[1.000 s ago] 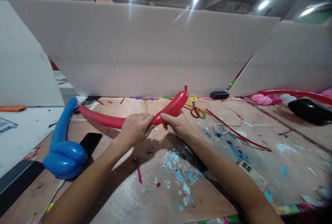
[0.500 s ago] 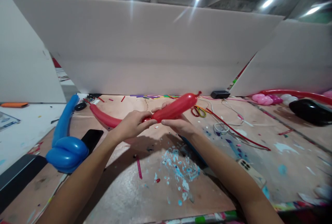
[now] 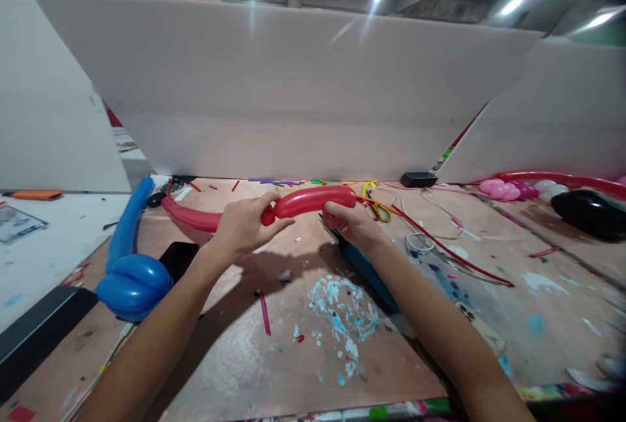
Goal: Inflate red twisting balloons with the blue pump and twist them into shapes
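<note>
A long red balloon (image 3: 315,200) is held above the table in both hands. My left hand (image 3: 249,223) wraps round it near a twist, thumb stretched to the right; a small red bubble shows at its fingers. The thinner length of the balloon runs on to the left behind this hand. My right hand (image 3: 349,220) grips the right end of the fat section from below, its fingers partly hidden. To the left of my left arm lies a twisted blue balloon (image 3: 134,286), beside a black phone (image 3: 178,262).
White panels (image 3: 303,89) stand behind the table. A black box (image 3: 418,179), red and yellow strips and a white cable (image 3: 419,242) lie right of centre. A black balloon (image 3: 589,213) and pink balloons (image 3: 499,188) are far right. A pale phone (image 3: 482,327) lies by my right forearm.
The fat section has dropped from a raised tilt to nearly level. My right hand has closed round its right end, and my left thumb and fingers have spread around the twist.
</note>
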Demonstrator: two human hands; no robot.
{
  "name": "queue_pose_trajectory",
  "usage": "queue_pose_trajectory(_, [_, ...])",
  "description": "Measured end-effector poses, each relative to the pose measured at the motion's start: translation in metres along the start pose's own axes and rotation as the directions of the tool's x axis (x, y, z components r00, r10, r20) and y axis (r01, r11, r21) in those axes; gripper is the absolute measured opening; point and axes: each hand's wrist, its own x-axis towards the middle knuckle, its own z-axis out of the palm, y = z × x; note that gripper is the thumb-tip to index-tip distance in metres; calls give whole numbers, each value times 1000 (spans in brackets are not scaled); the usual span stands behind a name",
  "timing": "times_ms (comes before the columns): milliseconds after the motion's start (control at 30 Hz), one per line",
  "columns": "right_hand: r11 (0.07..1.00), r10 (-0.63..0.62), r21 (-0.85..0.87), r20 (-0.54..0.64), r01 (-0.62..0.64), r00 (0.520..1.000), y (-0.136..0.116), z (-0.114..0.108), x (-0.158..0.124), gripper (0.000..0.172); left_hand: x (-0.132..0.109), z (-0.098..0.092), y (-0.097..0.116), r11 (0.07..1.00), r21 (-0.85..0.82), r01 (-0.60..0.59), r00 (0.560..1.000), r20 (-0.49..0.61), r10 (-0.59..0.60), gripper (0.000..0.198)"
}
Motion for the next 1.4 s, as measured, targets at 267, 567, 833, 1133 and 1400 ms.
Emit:
queue_pose_trajectory(267, [994, 89, 62, 33, -91, 996, -11, -20, 6, 36, -1, 2, -4, 997, -20, -72, 997, -43, 72, 52])
queue_pose_trajectory(567, [993, 55, 106, 3, -55, 999, -8, -24, 8, 43, -3, 4, 0, 981, -25, -193, 981, -9, 193, 40])
queue_pose_trajectory(833, [995, -103, 0, -45, 103, 994, -8, -8, 3, 52, -3, 6, 4, 991, 54, -124, 992, 30, 123, 47])
queue_pose_trajectory(1133, [960, 54, -280, 117, -19, 992, -12, -25, 1, 28, -3, 8, 1, 982, 11, -188, 977, -99, 188, 49])
queue_pose_trajectory(1400, [987, 71, 144, 32, -75, 997, -15, -12, -1, 42, -4, 13, 0, 983, 65, -173, 973, -141, 181, 53])
